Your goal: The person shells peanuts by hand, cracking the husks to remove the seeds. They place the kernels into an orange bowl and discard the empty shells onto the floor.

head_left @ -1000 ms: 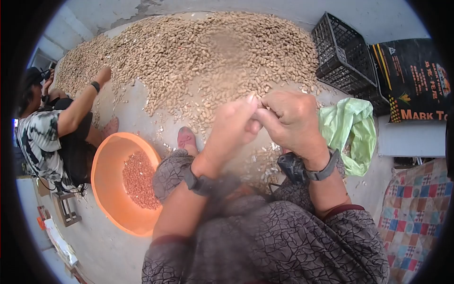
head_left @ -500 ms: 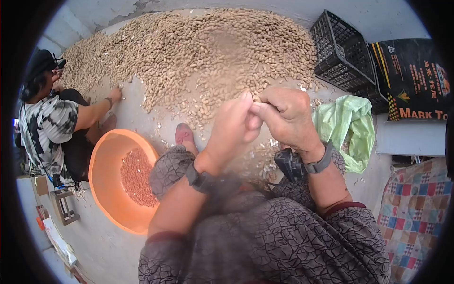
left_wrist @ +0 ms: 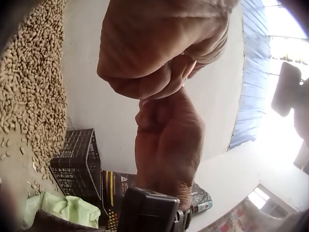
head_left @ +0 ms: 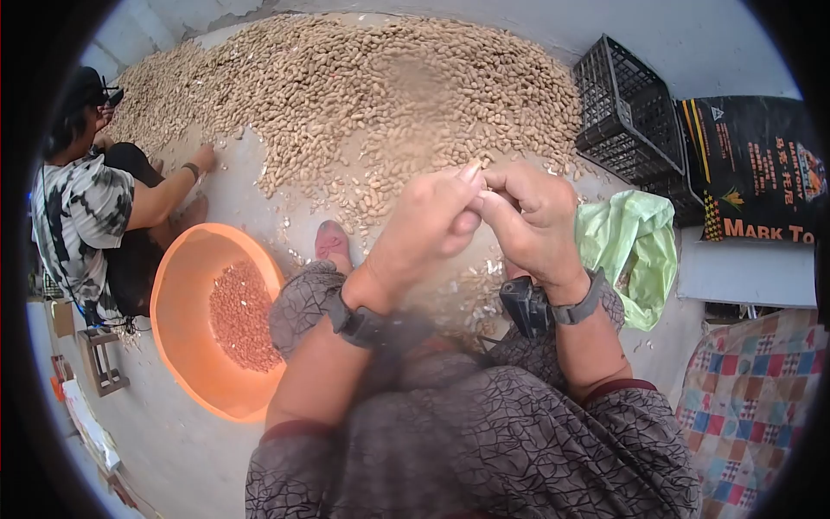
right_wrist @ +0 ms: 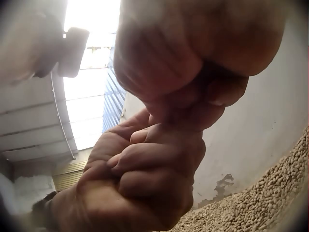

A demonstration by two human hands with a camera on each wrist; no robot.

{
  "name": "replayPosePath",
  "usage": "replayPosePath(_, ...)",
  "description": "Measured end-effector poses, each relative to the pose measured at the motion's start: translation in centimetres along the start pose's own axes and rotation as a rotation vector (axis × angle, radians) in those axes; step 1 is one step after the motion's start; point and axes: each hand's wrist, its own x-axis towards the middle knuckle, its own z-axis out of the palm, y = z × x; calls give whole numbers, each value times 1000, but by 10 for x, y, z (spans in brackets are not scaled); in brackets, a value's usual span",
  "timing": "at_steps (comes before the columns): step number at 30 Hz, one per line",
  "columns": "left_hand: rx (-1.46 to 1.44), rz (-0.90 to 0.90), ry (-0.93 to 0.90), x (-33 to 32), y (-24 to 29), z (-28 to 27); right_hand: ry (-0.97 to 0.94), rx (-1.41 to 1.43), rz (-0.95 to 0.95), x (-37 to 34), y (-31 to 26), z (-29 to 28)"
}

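My left hand [head_left: 419, 221] and right hand [head_left: 538, 227] meet at the fingertips over the floor, in front of the peanut pile [head_left: 372, 104]. Fingers of both are curled, thumbs against index fingers, pinching a small peanut [head_left: 485, 163] mostly hidden between them. From the left wrist view, the left hand [left_wrist: 164, 48] fills the top and the right hand [left_wrist: 169, 140] comes up from below to touch it. Seen from the right wrist, the left hand's curled fingers [right_wrist: 154, 164] press up against the right hand [right_wrist: 193, 53].
An orange basin [head_left: 186, 346] of shelled red peanuts [head_left: 242, 316] stands left of my knee. Right of me are a light green bag [head_left: 631, 251], a black crate [head_left: 635, 112] and a black printed sack [head_left: 752, 173]. Another person [head_left: 95, 208] crouches at the left.
My hands stay together, their fingertips shifting slightly around the peanut. The other person's arm has come down from its raised position toward the floor. The head view has shifted slightly.
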Motion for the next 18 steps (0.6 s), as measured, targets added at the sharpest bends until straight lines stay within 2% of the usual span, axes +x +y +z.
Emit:
replayPosePath(1,-2,3,4,-1,1,0,9,4,-17,-1,1,1)
replayPosePath(3,-483,-263,32,-3,3,2,12,7,-35,-1,0,1)
replayPosePath(6,-465,-216,39,-5,-2,6,-11,-33,-57,-2,0,1)
replayPosePath(10,-522,-223,108,-4,0,11,6,61,23,-7,2,6)
replayPosePath(12,-118,33,92,-3,-9,10,35,88,35,-8,-1,9)
replayPosePath(13,-121,34,94,-4,-10,11,48,187,105,-9,-2,10)
replayPosePath(15,-669,-163,91,-5,-10,14,56,284,174,-11,-2,9)
replayPosePath(18,-706,-179,141,-3,-6,19,-7,317,204,-11,0,7)
